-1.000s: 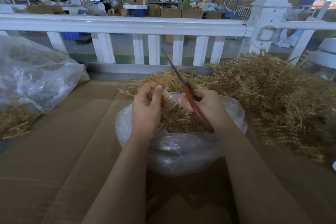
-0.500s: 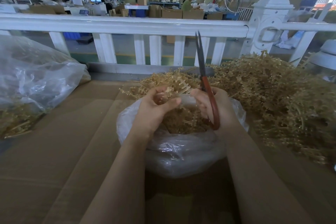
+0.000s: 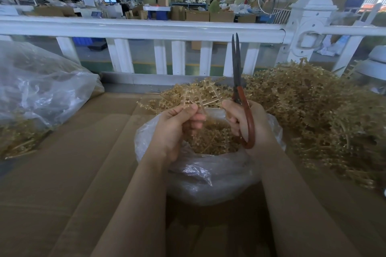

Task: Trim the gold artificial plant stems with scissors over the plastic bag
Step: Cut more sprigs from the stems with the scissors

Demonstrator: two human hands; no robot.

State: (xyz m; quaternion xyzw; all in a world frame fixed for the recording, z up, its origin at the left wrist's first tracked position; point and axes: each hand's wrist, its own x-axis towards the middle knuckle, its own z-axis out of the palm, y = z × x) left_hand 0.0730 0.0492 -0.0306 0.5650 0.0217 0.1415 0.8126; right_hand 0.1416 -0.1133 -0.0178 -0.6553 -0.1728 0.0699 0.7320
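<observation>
Gold plastic plant stem (image 3: pixel 200 95) pinched in my left hand (image 3: pixel 175 129) above the clear plastic bag (image 3: pixel 208 177) of gold clippings, while my right hand (image 3: pixel 248 125) grips red-handled scissors (image 3: pixel 240 94), dark blades nearly together and pointing up, beside the heap of untrimmed gold stems (image 3: pixel 313 110) on brown cardboard (image 3: pixel 73 162).

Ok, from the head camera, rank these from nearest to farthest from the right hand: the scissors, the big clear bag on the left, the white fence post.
1. Scissors: gripped in the right hand.
2. White fence post: behind, up right.
3. Big clear bag: far left on the cardboard.
</observation>
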